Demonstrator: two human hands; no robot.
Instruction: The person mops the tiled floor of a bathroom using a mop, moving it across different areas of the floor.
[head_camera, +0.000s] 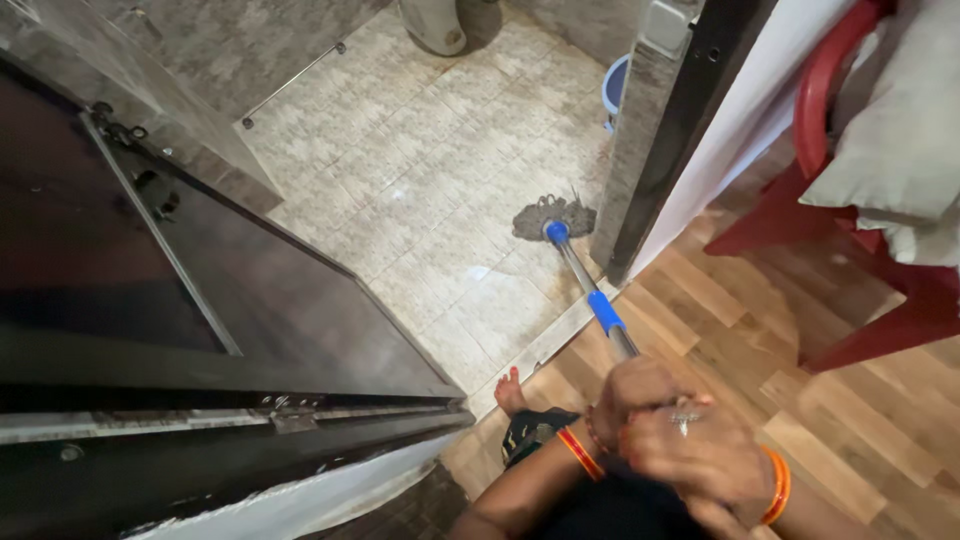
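Observation:
Both of my hands grip the top of a mop's metal handle (578, 274), which has blue collars. My left hand (636, 385) sits higher up the pole, and my right hand (700, 452), wearing a ring, closes just below it. Orange bangles are on both wrists. The grey string mop head (545, 214) rests on the pale bathroom tiles (420, 170), close against the door frame (650, 150). My bare foot (510, 390) stands at the threshold between the tiles and the wood floor (860, 420).
A dark door (200, 290) stands open on the left. A red plastic chair (850, 230) with a pale cushion (900, 130) stands on the right. A blue bucket (616, 85) and a white fixture base (435, 25) are at the far end of the bathroom.

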